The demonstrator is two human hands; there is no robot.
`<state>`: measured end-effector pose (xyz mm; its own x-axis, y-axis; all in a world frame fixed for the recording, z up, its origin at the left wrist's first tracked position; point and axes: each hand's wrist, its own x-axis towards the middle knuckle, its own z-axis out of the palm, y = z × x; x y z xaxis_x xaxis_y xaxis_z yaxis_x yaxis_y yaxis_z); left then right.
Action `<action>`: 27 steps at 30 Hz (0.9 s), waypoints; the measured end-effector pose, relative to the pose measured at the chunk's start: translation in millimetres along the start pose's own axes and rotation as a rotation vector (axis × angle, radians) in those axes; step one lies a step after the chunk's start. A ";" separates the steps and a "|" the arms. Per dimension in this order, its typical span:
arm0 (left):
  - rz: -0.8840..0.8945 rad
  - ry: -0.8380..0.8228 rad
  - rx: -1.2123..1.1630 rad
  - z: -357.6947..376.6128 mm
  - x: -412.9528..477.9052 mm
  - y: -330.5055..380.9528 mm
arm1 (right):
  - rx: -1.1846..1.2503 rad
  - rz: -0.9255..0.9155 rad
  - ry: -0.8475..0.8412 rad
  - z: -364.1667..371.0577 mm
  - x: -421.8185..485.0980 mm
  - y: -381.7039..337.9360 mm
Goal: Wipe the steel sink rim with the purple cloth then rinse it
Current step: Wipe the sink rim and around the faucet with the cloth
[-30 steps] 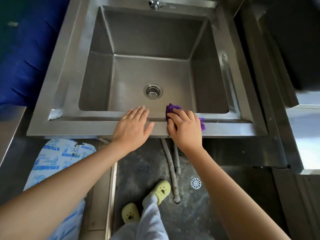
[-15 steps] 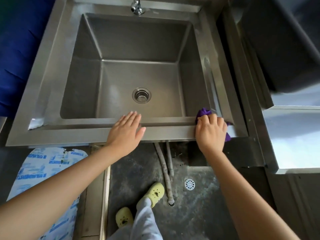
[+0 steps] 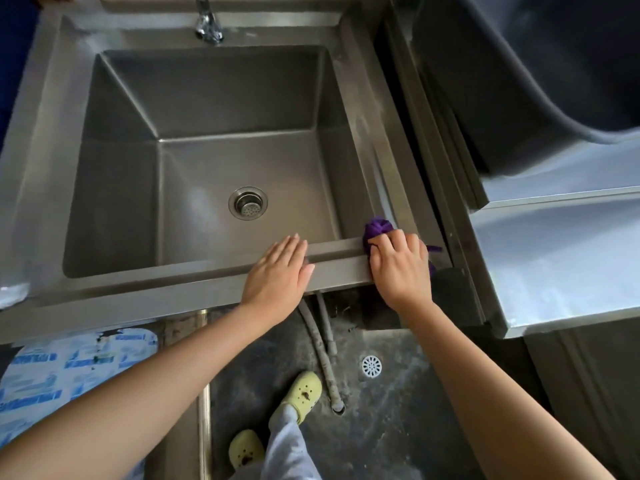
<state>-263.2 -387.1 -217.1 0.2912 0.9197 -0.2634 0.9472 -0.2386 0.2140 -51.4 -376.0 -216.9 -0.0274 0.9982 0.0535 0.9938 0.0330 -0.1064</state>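
A square steel sink fills the upper view, with a round drain in its floor and a tap at the back. My right hand presses a bunched purple cloth onto the near right corner of the sink rim. Most of the cloth is hidden under the hand. My left hand lies flat on the front rim beside it, fingers apart and holding nothing.
A steel counter adjoins the sink on the right, with a large dark tub above it. Under the sink are two hoses, a floor drain, my yellow clogs and a blue-printed sack.
My right hand has slid the purple cloth along the front rim from near the middle to the right corner. The left hand has stayed flat on the rim.
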 end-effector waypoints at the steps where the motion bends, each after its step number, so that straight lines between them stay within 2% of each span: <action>1: -0.006 -0.004 0.001 0.3 0.5 0.9 | -0.002 0.011 -0.001 -0.8 1.3 4.4; 8: 0.064 -0.017 0.015 5.7 17.3 10.4 | 0.007 0.008 0.013 -1.2 3.8 11.3; 13: 0.071 -0.043 -0.035 5.1 18.5 9.7 | 0.097 0.027 -0.090 -5.5 4.6 10.0; 17: 0.041 -0.092 -0.062 0.5 20.6 9.5 | 0.316 0.140 -0.158 -22.7 8.1 14.4; 20: 0.041 -0.142 -0.094 -3.6 23.2 10.1 | 0.200 0.255 -0.235 -36.8 8.5 16.8; 23: 0.052 -0.166 -0.140 -11.1 32.4 15.3 | 0.124 0.290 -0.334 -46.6 13.5 10.3; 27: 0.087 -0.150 -0.224 -30.1 52.4 31.7 | 0.200 0.433 -0.477 -54.5 27.9 4.6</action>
<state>-222.0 -337.1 -195.8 0.4022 0.8383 -0.3681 0.8697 -0.2242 0.4396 -41.7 -350.8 -161.8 0.2784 0.8351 -0.4745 0.8881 -0.4119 -0.2039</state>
